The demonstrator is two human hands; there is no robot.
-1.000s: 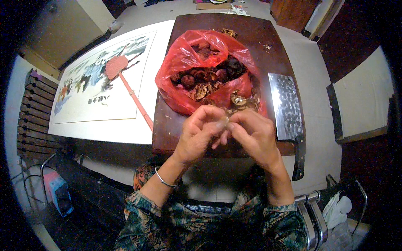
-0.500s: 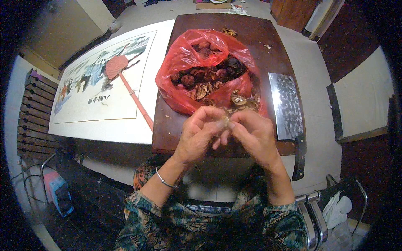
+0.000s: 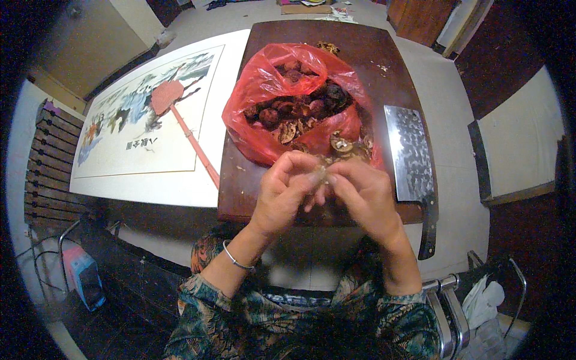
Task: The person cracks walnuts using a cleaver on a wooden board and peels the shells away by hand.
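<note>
Thumb and fingers of my left hand (image 3: 285, 189) are closed in a pinch, and my right hand (image 3: 363, 189) pinches against it. Between the fingertips sits a small pale nut piece (image 3: 324, 174), slightly blurred and mostly covered. Just beyond my hands is a crumpled red plastic bag (image 3: 255, 75), its mouth open. Dark round nuts (image 3: 269, 116) and broken brown nutshells (image 3: 289, 131) fill it. One half shell (image 3: 342, 143) with pale bits inside lies close to my right fingers. Other shell pieces there are partly hidden by my hands.
A cleaver (image 3: 410, 153) lies along the right edge of the dark wooden table (image 3: 366, 45), its black handle overhanging the near edge. To the left, a pink fly swatter (image 3: 186, 132) rests on a white surface with a painted picture (image 3: 129, 120). Shell scraps (image 3: 328, 47) lie behind the bag.
Both hands stay in nearly the same place. The fingertips have shifted slightly around the small pale piece, and the right fingers look more blurred.
</note>
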